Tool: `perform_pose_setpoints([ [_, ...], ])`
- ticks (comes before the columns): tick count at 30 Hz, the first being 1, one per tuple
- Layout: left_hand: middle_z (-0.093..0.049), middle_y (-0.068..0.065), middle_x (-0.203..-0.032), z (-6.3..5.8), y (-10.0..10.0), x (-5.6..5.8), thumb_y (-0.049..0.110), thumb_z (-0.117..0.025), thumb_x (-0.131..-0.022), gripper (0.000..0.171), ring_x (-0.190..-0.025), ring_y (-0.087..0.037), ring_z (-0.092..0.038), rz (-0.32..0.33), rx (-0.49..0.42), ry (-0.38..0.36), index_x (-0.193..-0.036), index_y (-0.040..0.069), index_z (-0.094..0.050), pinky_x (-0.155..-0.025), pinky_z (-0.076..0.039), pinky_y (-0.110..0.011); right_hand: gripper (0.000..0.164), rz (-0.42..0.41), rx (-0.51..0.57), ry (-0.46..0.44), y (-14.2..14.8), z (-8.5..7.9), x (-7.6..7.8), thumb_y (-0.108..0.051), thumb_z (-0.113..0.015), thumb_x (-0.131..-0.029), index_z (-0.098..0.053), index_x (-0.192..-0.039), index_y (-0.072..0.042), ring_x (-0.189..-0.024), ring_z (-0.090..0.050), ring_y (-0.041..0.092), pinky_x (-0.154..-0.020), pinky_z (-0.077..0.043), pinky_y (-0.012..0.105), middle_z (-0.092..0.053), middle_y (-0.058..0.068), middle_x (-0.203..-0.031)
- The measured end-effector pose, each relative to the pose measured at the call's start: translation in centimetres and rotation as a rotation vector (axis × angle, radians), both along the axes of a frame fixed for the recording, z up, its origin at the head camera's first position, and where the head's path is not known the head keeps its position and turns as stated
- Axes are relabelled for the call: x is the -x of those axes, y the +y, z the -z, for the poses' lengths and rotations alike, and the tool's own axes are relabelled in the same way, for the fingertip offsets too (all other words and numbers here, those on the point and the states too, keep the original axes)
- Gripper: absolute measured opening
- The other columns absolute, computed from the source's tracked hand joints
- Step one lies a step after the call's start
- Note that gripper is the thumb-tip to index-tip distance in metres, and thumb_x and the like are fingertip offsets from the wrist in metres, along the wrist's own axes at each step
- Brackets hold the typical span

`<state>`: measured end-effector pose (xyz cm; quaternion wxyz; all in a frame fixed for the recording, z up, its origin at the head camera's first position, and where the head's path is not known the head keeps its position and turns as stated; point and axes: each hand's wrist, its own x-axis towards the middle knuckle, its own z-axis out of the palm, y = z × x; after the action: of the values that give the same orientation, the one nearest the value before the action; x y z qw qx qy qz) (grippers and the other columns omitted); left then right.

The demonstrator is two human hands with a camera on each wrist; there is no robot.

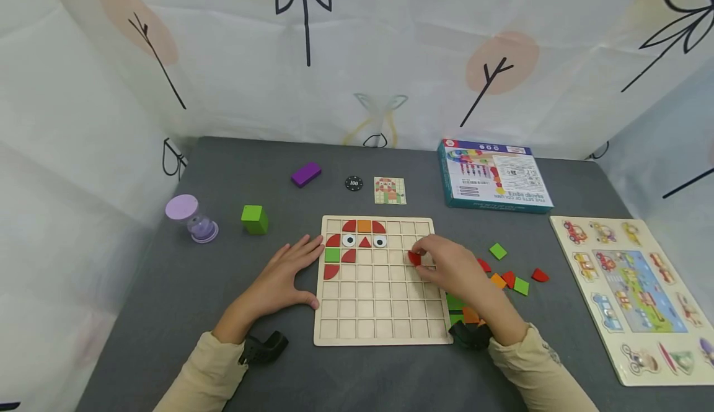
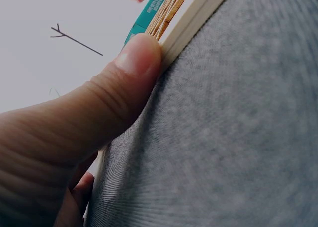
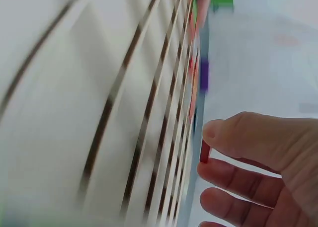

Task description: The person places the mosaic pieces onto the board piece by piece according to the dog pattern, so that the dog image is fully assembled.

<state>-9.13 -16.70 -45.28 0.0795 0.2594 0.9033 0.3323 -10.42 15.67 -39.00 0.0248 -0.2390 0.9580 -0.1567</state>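
Fingers of right hand (image 1: 454,267) pinch red piece (image 1: 413,258), roughly parallel to board (image 1: 382,308), long axis unclear; left hand (image 1: 283,279) spread; chip (image 1: 354,183) reads "100".

The board (image 1: 382,290) is pale cream, square-gridded — the pinched piece (image 1: 414,259) red, the table (image 1: 357,381) dark grey.

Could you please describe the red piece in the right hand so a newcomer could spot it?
Find the wooden grid board on the grey table. Over its right side, the right hand pinches the red piece. Unlike the other red pieces on board and table, this one is held.
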Motion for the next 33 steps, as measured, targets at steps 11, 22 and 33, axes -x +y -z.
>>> perform_pose_setpoints([
  [11,-0.02,0.004,-0.147,0.0,0.0,0.0,0.051,-0.075,-0.055,0.103,-0.136,-0.021,-0.011,-0.007,0.006,-0.002,-0.14,0.015,-0.029,-0.106,-0.005,-0.049,0.02,-0.257,-0.046,0.018,-8.4,0.8,-0.1,-0.023,-0.071,-0.074,-0.067,-0.093,-0.018,-0.077,-0.056,0.008,-0.064,-0.048,0.022,-0.061,-0.006,-0.087],
  [22,-0.021,0.003,-0.147,0.0,0.0,0.0,0.05,-0.075,-0.056,0.102,-0.136,-0.022,-0.011,-0.008,-0.001,0.002,-0.14,0.015,-0.03,-0.106,-0.006,-0.05,0.019,-0.262,-0.068,0.05,-9.6,1.5,0.2,-0.022,-0.07,-0.075,-0.068,-0.093,-0.019,-0.079,-0.058,0.009,-0.066,-0.049,0.024,-0.06,-0.006,-0.089],
  [33,-0.021,0.002,-0.147,-0.1,0.0,0.0,0.048,-0.076,-0.055,0.102,-0.136,-0.022,-0.011,-0.009,0.01,0.006,-0.14,0.015,-0.03,-0.106,-0.006,-0.049,0.028,-0.196,-0.074,0.003,-8.7,1.3,0.2,-0.025,-0.071,-0.074,-0.066,-0.101,-0.021,-0.081,-0.056,0.008,-0.068,-0.049,0.024,-0.06,-0.006,-0.092],
])
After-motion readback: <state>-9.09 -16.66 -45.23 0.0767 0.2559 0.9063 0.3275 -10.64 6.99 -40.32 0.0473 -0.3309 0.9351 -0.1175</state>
